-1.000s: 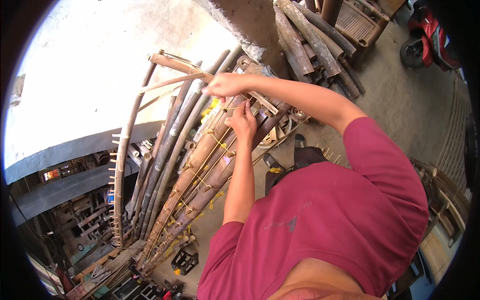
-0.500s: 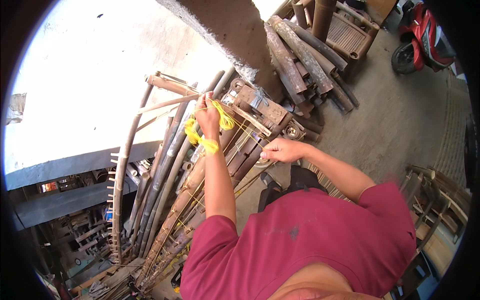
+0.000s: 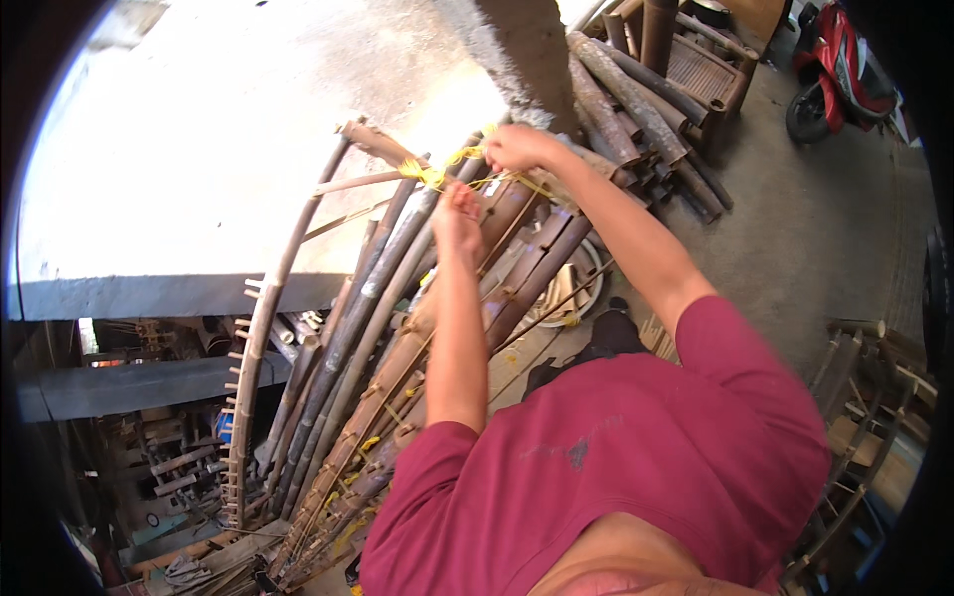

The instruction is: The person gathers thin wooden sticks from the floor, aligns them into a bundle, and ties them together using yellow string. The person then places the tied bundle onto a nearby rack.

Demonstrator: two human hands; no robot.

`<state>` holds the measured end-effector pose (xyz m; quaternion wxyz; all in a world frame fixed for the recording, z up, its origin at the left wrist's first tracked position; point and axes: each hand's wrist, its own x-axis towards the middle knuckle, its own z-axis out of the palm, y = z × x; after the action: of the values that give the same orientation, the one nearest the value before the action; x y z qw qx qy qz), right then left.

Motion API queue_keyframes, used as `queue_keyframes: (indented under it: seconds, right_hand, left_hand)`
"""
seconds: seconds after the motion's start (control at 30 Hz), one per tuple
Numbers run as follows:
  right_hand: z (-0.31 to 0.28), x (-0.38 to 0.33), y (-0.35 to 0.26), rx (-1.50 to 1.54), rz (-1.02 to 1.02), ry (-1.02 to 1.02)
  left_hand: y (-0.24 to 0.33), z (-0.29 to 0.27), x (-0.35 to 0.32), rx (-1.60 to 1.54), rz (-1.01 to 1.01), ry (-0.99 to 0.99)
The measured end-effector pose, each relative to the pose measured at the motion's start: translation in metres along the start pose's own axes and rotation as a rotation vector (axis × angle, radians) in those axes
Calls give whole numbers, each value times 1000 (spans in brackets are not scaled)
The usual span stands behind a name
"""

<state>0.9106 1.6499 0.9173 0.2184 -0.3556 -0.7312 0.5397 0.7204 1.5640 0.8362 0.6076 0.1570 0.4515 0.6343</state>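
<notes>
Bright yellow string point(image 3: 427, 175) hangs in loose loops over the top end of the bamboo poles, between and beside my hands. My left hand point(image 3: 459, 221) is closed, its curled fingertips on a strand just below the loops. Farther away and to the right, my right hand point(image 3: 519, 149) pinches the string too, with a short yellow bit showing above its fingers. A thick brown bamboo pole point(image 3: 397, 382) slopes down toward the lower left beneath my arms, with thin string along it. My hands partly hide the pole tops.
At left stands a curved bamboo rail point(image 3: 260, 348) with short pegs. Long dark poles point(image 3: 343, 318) lean against the concrete ledge point(image 3: 179, 293). Cut bamboo lengths point(image 3: 636, 104) are heaped behind to the right, near a red motorbike point(image 3: 840, 70). A round basin point(image 3: 566, 298) holds wood pieces.
My right hand has swung up and leftward, from low on the right to beyond my left hand. The left hand has shifted rightward, and the string loops no longer hang around its wrist.
</notes>
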Motion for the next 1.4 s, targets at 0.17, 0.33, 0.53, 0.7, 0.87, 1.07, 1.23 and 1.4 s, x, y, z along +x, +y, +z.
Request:
queue_keyframes:
  seconds: [0.17,0.33,0.53,0.7,0.87,1.07,1.23,1.4]
  right_hand:
    - [63,41,-42,477,119,-293]
    - [90,10,-97,636,-125,-500]
    - [124,-108,-55,124,14,-849]
    - [232,-205,-17,-678,54,-257]
    - [371,-193,-9,1138,538,-218]
    - [418,-115,-104,918,-154,693]
    - [359,4,-93,-497,-246,126]
    - [332,5,-79,183,-36,-135]
  left_hand:
    - [-11,-5,-56,495,-64,-53]
    - [7,-21,-59,175,-153,-170]
    - [101,-80,-48,20,90,-171]
    - [145,-157,-119,834,478,126]
    - [92,-252,-190,1488,199,-256]
    - [29,-268,-193,1536,611,-66]
    - [52,-220,-205,1361,483,-107]
    - [50,-229,-206,1310,541,-2]
